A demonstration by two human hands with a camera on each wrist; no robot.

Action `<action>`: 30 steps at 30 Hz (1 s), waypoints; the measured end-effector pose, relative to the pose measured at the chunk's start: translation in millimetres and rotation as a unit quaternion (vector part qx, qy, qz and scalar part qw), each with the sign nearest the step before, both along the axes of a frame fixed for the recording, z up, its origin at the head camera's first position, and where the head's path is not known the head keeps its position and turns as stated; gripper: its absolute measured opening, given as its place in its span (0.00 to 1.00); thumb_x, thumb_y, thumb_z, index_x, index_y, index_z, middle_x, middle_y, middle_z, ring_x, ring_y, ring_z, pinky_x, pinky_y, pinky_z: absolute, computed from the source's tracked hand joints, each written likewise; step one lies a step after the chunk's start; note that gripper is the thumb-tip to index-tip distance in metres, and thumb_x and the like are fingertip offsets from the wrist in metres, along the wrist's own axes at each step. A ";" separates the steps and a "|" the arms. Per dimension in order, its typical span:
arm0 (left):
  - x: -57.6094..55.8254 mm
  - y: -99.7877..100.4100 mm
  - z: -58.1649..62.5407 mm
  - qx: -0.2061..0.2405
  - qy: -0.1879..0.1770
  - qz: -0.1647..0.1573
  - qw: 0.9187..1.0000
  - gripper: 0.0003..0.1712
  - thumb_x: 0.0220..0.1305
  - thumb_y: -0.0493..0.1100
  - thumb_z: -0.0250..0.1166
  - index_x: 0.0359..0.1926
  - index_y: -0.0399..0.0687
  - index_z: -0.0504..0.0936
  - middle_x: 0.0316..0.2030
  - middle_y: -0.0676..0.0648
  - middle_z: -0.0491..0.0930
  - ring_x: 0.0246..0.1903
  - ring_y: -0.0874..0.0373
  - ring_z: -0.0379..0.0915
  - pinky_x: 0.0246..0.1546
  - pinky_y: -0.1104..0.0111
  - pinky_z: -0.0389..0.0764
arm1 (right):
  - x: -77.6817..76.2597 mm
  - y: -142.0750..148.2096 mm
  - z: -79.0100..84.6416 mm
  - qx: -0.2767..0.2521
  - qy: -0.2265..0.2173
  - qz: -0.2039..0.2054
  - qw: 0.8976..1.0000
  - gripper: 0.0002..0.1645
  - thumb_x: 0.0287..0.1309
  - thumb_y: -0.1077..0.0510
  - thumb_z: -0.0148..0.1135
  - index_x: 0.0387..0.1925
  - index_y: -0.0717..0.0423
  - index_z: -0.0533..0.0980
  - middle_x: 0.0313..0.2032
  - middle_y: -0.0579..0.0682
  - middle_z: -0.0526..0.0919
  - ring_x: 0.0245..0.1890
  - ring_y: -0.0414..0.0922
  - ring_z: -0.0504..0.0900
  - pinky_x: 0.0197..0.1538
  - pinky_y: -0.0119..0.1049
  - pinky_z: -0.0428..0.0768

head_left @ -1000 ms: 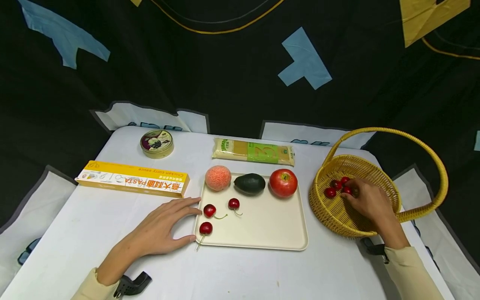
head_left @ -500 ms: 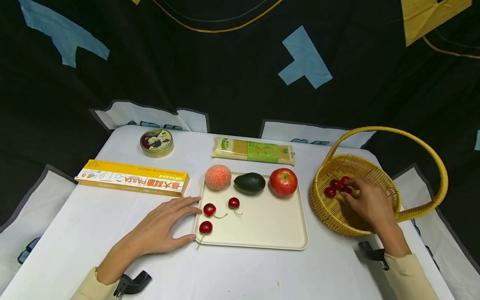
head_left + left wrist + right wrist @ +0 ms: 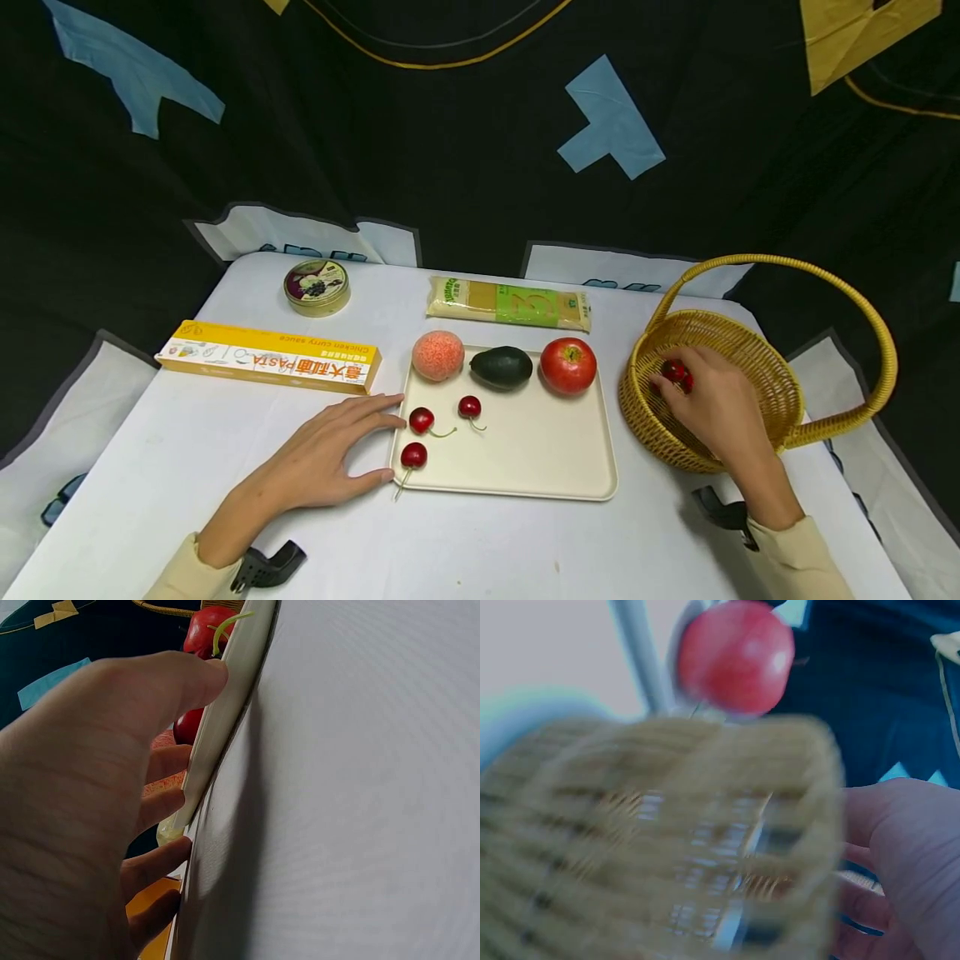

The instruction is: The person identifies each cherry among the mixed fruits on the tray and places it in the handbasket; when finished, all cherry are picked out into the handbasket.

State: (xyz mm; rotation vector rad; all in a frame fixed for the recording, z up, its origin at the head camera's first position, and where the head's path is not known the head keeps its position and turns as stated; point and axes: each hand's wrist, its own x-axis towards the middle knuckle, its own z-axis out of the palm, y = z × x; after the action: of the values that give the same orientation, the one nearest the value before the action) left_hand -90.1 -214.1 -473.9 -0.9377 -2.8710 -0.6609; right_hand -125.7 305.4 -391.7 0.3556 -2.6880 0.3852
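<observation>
My left hand (image 3: 330, 454) lies at the left side of the cream tray (image 3: 525, 458), fingers spread, thumb and fingertips right at the rim. Just inside that edge are two stemmed cherries, an upper cherry (image 3: 421, 421) and a lower cherry (image 3: 413, 455); a third cherry (image 3: 469, 407) sits farther in. My right hand (image 3: 716, 408) reaches into the yellow wicker basket (image 3: 637, 417), thumb and fingers bent about several cherries (image 3: 674, 371). The back of the hand covers part of them, and I cannot tell whether it pinches one. In the right wrist view, the blurred basket wall (image 3: 667, 825) hides the fingertips.
A peach-like fruit (image 3: 438, 356), a dark green avocado (image 3: 501, 367) and a red apple (image 3: 568, 367) line the tray's far side. Behind are a pasta packet (image 3: 510, 303) and a round tin (image 3: 317, 287). A pasta box (image 3: 270, 356) lies left. The basket's tall handle (image 3: 862, 308) arches rightward.
My right hand has moved left and toward me inside the basket, from the right-hand cherries to over the cluster, covering more of it. The left hand has stayed at the tray.
</observation>
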 end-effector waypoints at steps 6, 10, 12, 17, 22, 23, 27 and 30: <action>-0.3 0.7 0.0 0.000 0.001 0.000 1.000 0.36 0.60 0.63 0.78 0.67 0.64 0.83 0.79 0.55 0.68 0.76 0.49 0.66 0.72 0.44 0.71 | 3.9 -26.8 9.4 -0.015 -0.009 0.026 1.000 0.23 0.57 0.58 0.82 0.53 0.57 0.86 0.51 0.62 0.87 0.45 0.61 0.87 0.41 0.60 0.88; -0.2 0.7 0.0 0.000 0.001 0.000 1.000 0.35 0.60 0.63 0.78 0.67 0.64 0.83 0.78 0.55 0.69 0.76 0.49 0.66 0.72 0.43 0.71 | 5.1 -43.7 7.7 -0.022 -0.021 0.050 0.998 0.25 0.57 0.57 0.83 0.56 0.57 0.85 0.51 0.60 0.86 0.43 0.58 0.87 0.40 0.56 0.89; -0.2 0.6 0.0 0.001 0.001 0.000 1.000 0.35 0.60 0.63 0.78 0.67 0.64 0.83 0.78 0.55 0.69 0.76 0.49 0.66 0.72 0.43 0.71 | 4.3 -52.6 5.1 -0.021 -0.029 0.062 0.997 0.27 0.56 0.56 0.84 0.56 0.57 0.85 0.51 0.59 0.86 0.42 0.57 0.87 0.40 0.53 0.89; -0.2 0.3 -0.1 0.000 0.000 0.000 1.000 0.35 0.60 0.63 0.78 0.67 0.64 0.83 0.78 0.55 0.69 0.76 0.49 0.66 0.72 0.43 0.71 | 1.6 -76.1 -2.0 -0.013 -0.039 0.087 0.995 0.27 0.56 0.54 0.84 0.54 0.57 0.84 0.50 0.57 0.87 0.42 0.54 0.87 0.41 0.51 0.90; 0.1 0.1 -0.1 0.000 -0.001 0.000 1.000 0.35 0.60 0.63 0.78 0.67 0.64 0.83 0.78 0.55 0.69 0.76 0.49 0.66 0.72 0.43 0.71 | 1.0 -99.0 -6.7 -0.007 -0.031 0.127 0.991 0.26 0.54 0.52 0.86 0.52 0.56 0.84 0.48 0.56 0.88 0.41 0.52 0.88 0.42 0.48 0.91; 0.2 0.1 -0.2 0.001 -0.001 0.000 1.000 0.35 0.60 0.63 0.78 0.67 0.64 0.83 0.78 0.55 0.69 0.76 0.49 0.66 0.72 0.43 0.71 | 1.2 -103.1 -7.4 -0.005 -0.028 0.136 0.990 0.27 0.54 0.52 0.86 0.52 0.55 0.84 0.48 0.56 0.88 0.40 0.51 0.88 0.42 0.47 0.92; 0.2 -0.1 -0.4 0.000 0.000 0.000 1.000 0.35 0.60 0.63 0.78 0.67 0.65 0.82 0.78 0.56 0.68 0.76 0.49 0.66 0.72 0.43 0.71 | 1.8 -119.1 -9.7 0.002 -0.028 0.167 0.986 0.27 0.56 0.49 0.84 0.55 0.52 0.84 0.50 0.54 0.88 0.40 0.48 0.88 0.43 0.44 0.91; 0.1 -0.2 -0.5 0.002 -0.001 -0.001 1.000 0.36 0.60 0.63 0.78 0.68 0.65 0.82 0.79 0.56 0.68 0.77 0.49 0.65 0.73 0.43 0.70 | 2.0 -130.5 -11.8 0.011 -0.029 0.186 0.982 0.25 0.59 0.48 0.82 0.55 0.50 0.85 0.51 0.53 0.87 0.42 0.47 0.87 0.42 0.44 0.90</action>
State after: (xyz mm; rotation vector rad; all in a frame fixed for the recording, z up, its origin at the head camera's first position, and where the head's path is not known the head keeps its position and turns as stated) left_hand -89.9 -214.3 -474.4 -0.9392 -2.8712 -0.6671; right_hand -123.7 174.8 -403.6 0.8712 -2.6794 0.4780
